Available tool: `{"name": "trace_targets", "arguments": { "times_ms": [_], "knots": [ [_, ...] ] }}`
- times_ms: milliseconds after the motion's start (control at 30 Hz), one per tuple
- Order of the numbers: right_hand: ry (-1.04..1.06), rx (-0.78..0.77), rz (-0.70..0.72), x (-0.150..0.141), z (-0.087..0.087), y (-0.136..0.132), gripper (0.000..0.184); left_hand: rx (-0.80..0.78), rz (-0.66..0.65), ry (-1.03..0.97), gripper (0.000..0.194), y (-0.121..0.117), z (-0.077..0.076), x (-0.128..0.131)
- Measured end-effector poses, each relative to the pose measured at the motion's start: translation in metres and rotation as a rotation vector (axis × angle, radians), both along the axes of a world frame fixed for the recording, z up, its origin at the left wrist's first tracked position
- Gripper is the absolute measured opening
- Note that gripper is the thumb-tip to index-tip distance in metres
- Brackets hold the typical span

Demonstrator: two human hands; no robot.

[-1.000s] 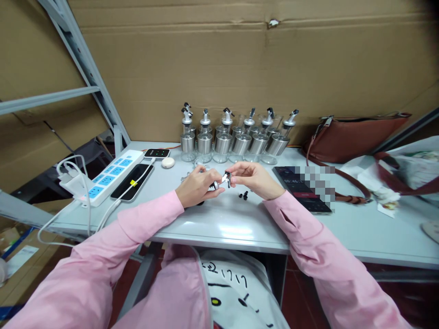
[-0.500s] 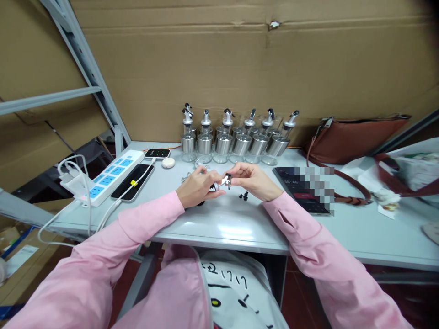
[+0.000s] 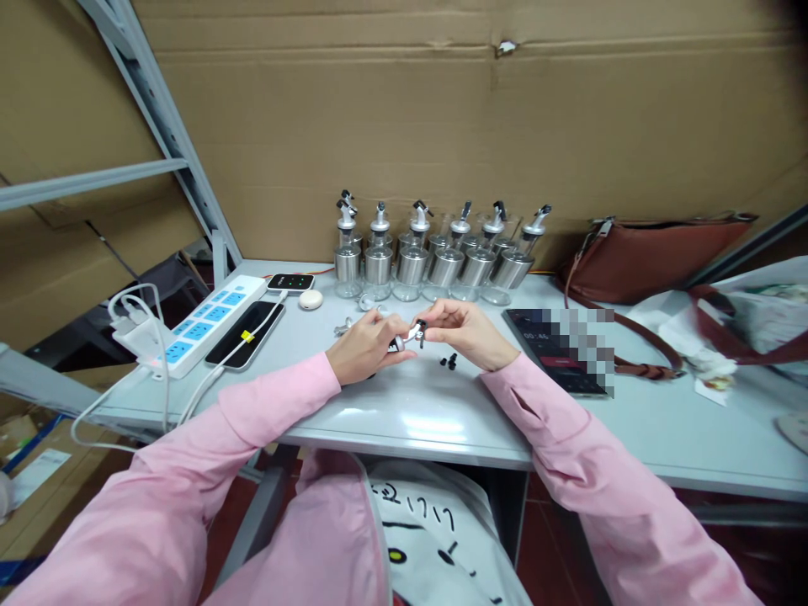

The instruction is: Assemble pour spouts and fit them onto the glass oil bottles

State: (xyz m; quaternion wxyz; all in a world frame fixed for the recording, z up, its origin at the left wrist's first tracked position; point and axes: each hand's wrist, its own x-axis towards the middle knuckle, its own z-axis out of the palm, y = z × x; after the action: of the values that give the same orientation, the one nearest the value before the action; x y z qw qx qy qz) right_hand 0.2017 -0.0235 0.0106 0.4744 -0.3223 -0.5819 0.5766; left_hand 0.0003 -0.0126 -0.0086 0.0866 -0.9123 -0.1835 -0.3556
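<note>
My left hand (image 3: 366, 345) is closed around a silver bottle pourer (image 3: 411, 334) whose spout points to the right. At the spout's tip, the thumb and fingers of my right hand (image 3: 467, 332) pinch a small black flap cap (image 3: 422, 326). The cap touches the spout; whether it is fixed there I cannot tell. Several small black caps (image 3: 449, 362) lie on the table below my right hand. Behind my left hand are more silver pourer parts (image 3: 342, 326), partly hidden by it.
Glass bottles with steel sleeves (image 3: 411, 265) and pourers stand in rows at the back. On the left are a power strip (image 3: 202, 324), phone (image 3: 243, 337) and white round case (image 3: 310, 300). A tablet-like phone (image 3: 555, 353) and brown bag (image 3: 675, 257) lie right.
My right fingers have closed in on the black cap at the spout's tip, and the cap has turned slightly. Both hands otherwise stay in place.
</note>
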Motion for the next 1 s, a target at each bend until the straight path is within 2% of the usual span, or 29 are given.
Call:
{"name": "trace_targets", "arguments": {
  "times_ms": [333,533,667,800,867,1000],
  "knots": [
    [-0.033,0.012,-0.014,0.0,0.0,0.0,0.028,0.075,0.001,0.007,0.024,-0.001,0.004,0.001],
    [-0.009,-0.018,0.116,-0.005,0.004,-0.004,0.036,0.096,0.009,-0.105,0.028,0.001,0.005,0.001],
    [-0.013,-0.021,0.151,-0.008,0.003,-0.003,0.028,0.029,0.03,-0.119,0.03,-0.001,0.004,0.002],
    [0.007,-0.023,0.185,-0.008,0.0,-0.002,0.031,0.029,0.01,-0.116,0.026,-0.003,0.003,0.002],
    [0.0,-0.002,0.17,-0.01,-0.001,-0.002,0.03,0.036,0.015,-0.129,0.027,-0.002,0.002,0.002],
    [-0.074,0.044,0.05,-0.014,0.0,-0.004,0.028,0.019,0.028,-0.107,0.03,-0.001,0.0,0.002]
  ]
}}
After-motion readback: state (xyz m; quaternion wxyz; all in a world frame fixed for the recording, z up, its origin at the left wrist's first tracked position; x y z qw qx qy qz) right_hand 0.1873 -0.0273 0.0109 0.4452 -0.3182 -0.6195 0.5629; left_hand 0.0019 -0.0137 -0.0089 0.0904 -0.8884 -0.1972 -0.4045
